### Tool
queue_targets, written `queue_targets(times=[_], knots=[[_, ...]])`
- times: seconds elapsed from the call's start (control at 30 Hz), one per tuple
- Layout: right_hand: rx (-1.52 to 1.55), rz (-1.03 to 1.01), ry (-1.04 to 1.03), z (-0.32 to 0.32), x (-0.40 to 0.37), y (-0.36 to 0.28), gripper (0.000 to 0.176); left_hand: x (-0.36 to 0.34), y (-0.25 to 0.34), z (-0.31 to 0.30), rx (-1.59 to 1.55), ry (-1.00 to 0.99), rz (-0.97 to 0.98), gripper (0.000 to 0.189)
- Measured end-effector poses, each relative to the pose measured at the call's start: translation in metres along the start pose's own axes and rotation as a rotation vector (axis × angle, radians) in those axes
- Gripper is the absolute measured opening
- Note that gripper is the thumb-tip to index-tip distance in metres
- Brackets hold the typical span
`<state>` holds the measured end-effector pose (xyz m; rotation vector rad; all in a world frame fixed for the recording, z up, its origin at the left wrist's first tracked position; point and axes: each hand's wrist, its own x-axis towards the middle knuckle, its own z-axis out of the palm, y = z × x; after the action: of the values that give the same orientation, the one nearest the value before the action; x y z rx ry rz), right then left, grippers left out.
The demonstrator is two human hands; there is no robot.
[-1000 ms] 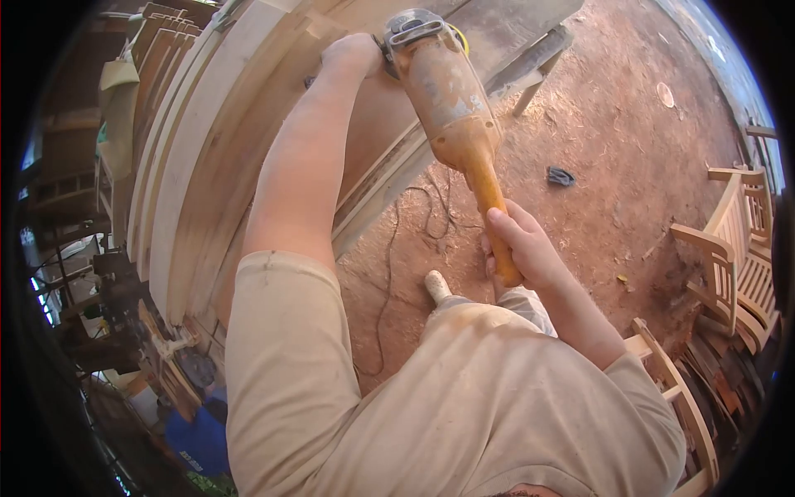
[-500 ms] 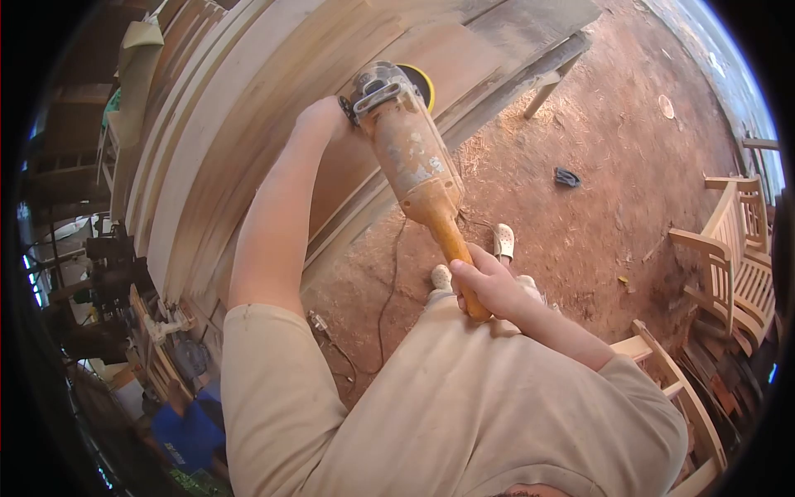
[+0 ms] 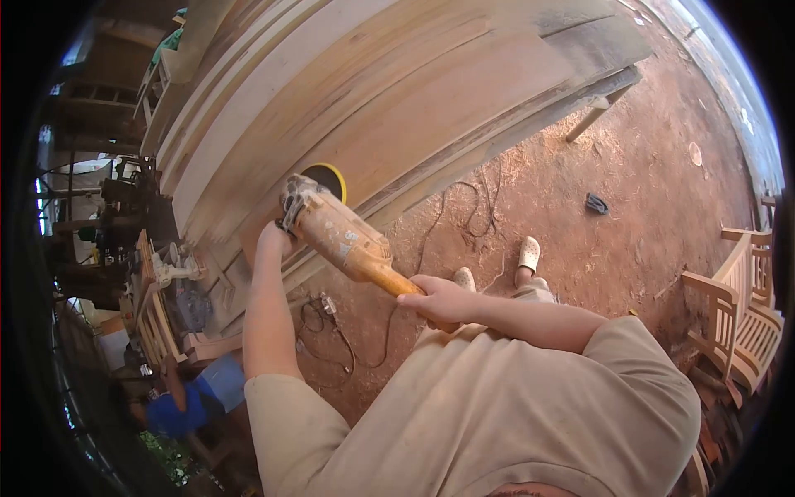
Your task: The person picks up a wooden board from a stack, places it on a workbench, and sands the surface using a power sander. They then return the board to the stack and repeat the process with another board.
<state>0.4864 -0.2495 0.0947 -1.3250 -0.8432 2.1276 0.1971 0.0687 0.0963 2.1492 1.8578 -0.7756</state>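
A worn power sander [image 3: 335,232] with a black, yellow-rimmed disc [image 3: 325,180] lies across the view, its disc against a long wooden board [image 3: 431,116]. My left hand [image 3: 277,240] is closed at the side of the tool's head; its fingers are mostly hidden behind the wrist and tool. At the rear end, my right hand [image 3: 439,301] wraps round the sander's orange handle, close to my shirt. Several long boards lie side by side beneath and beyond the disc.
Cables [image 3: 352,352] trail over the reddish dirt floor near my feet. A dark cloth [image 3: 596,204] lies on the ground. Slatted wooden chairs [image 3: 729,290] stand at the right. At the lower left are a blue object [image 3: 178,410] and wooden pieces.
The sander and both hands have moved left and nearer to me along the boards. Its body now lies more sideways. The camera view has shifted too.
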Motion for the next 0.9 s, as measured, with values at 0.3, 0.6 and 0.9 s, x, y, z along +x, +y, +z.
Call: queue_targets(times=[0.3,0.6,0.9], knots=[[-0.210,-0.084,-0.046,-0.017,0.012,-0.011,0.058,-0.006,-0.002,0.009,-0.007,0.062,-0.102,0.045],[0.102,0.006,0.242,-0.093,-0.093,0.002,0.055,0.019,0.205,-0.068,0.131,0.040,0.217,0.034],[0.408,-0.204,0.508,-0.165,-0.152,0.013,0.039,0.022,0.438,-0.149,0.172,0.106,0.379,0.035]])
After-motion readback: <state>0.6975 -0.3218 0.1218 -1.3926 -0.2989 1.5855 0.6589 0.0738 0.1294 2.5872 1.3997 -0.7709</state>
